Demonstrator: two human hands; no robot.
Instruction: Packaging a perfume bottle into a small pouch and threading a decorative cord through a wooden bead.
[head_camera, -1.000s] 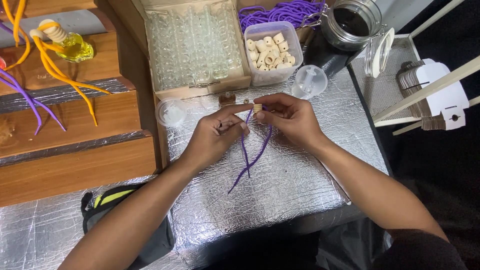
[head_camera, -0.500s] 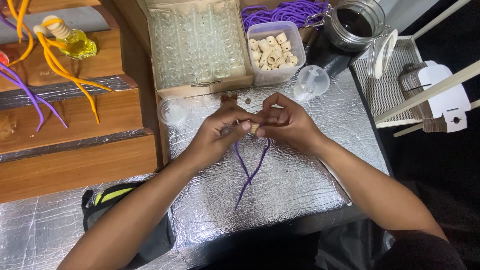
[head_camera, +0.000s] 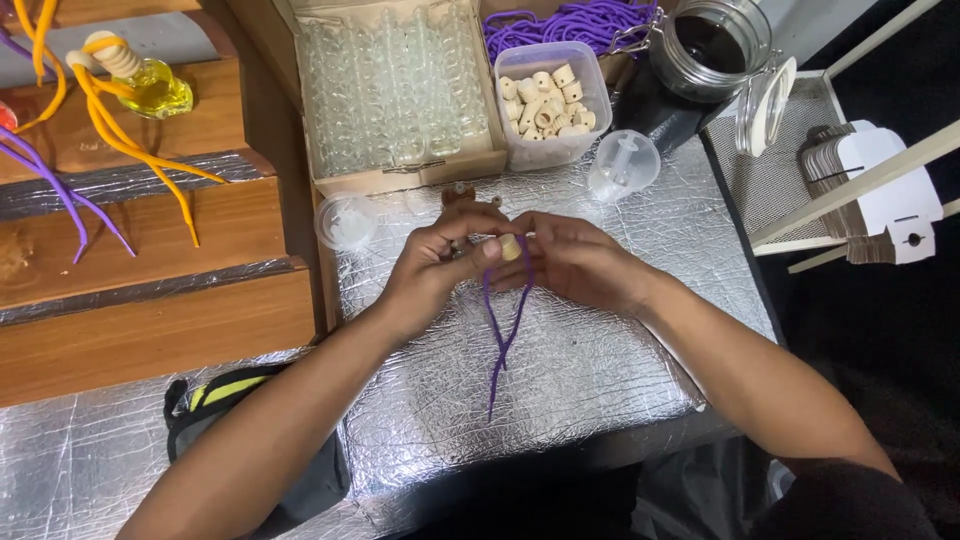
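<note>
Purple cord (head_camera: 505, 335) hangs in a narrow loop from the two hands, and over the last second its strands have drawn closer together: where they earlier splayed and curved toward the near left, both legs now fall almost straight to one point on the foil-covered table (head_camera: 620, 360). The hands have also closed in on each other. That suggests the small wooden bead (head_camera: 511, 247) is being seated on the cord.

In the head view, the left hand (head_camera: 435, 265) pinches the cord and bead from the left with thumb and forefinger, while the right hand (head_camera: 575, 262) presses in from the right, fingertips meeting at the bead. Farther off stand a tub of wooden beads (head_camera: 548, 100), a box of small glass bottles (head_camera: 395, 90), and a glass jar (head_camera: 715, 45).
</note>
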